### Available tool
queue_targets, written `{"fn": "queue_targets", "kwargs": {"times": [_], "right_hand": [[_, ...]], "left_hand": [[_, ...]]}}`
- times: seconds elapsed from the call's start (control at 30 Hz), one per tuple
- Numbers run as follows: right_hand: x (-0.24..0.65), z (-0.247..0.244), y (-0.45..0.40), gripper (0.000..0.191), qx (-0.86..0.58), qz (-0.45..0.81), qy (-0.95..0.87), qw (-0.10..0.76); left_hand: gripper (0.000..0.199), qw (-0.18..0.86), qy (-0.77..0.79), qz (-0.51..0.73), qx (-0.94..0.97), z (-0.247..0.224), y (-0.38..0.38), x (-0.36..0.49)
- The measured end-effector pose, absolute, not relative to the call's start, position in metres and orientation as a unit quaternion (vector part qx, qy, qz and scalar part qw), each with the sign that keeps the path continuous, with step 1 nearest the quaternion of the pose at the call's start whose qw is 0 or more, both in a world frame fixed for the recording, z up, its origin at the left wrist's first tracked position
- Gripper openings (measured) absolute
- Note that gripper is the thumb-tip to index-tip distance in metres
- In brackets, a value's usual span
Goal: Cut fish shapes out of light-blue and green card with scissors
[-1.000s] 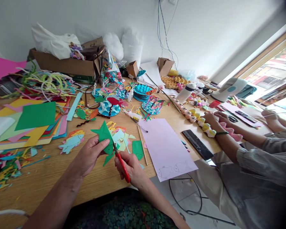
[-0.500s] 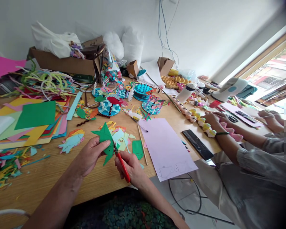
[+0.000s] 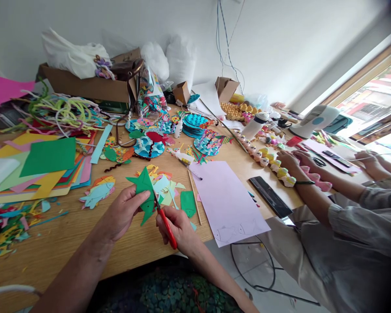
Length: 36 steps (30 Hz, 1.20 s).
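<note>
Between thumb and fingers, my left hand (image 3: pixel 126 212) pinches a green paper piece (image 3: pixel 144 186) with pointed ends and drawn lines. My right hand (image 3: pixel 176 226) is closed around the red handles of the scissors (image 3: pixel 167 227), whose blades lie against the right edge of the green paper. Just behind the hands are pale blue and orange paper scraps (image 3: pixel 163 190). A smaller green paper piece (image 3: pixel 188 204) lies right of them beside a thin wooden stick (image 3: pixel 195 198). To the left rest cut paper fish (image 3: pixel 98 195).
Coloured sheets (image 3: pixel 48 157) and small scraps (image 3: pixel 14 226) cover the left. A lilac sheet (image 3: pixel 226 195) with pencilled fish overhangs the front edge. Right of it lies a black case (image 3: pixel 270 196); another person's hands (image 3: pixel 288 163) are near painted egg-carton strips (image 3: pixel 280 171). Blue discs (image 3: pixel 193 126) stand behind.
My right hand and the scissors have shifted very slightly left. The green paper stays in my left hand, almost unmoved. At the far right, another person's hands have moved slightly.
</note>
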State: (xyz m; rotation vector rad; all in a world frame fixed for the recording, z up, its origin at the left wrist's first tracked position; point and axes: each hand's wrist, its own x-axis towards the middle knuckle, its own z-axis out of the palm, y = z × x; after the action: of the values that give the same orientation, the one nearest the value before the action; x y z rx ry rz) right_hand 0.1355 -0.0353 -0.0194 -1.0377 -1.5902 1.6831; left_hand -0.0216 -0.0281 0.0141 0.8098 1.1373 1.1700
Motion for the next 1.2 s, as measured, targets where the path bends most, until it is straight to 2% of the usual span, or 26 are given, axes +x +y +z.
{"fn": "queue_targets", "kwargs": {"times": [0.8,1.03,1.2], "right_hand": [[0.1377,-0.0268,-0.0348,0.035,-0.391,0.609,-0.621,0.301],[0.1380,-0.0269,-0.0348,0.039,-0.388,0.600,-0.628,0.309],[0.1397,-0.0266,-0.0348,0.039,-0.389,0.591,-0.639,0.302]], "left_hand": [[0.021,0.611,0.491,0.509,0.356,0.0071,-0.0283,-0.0222],[0.026,0.621,0.489,0.503,0.350,0.0066,-0.0282,-0.0223],[0.021,0.625,0.497,0.486,0.356,0.0054,-0.0276,-0.0236]]}}
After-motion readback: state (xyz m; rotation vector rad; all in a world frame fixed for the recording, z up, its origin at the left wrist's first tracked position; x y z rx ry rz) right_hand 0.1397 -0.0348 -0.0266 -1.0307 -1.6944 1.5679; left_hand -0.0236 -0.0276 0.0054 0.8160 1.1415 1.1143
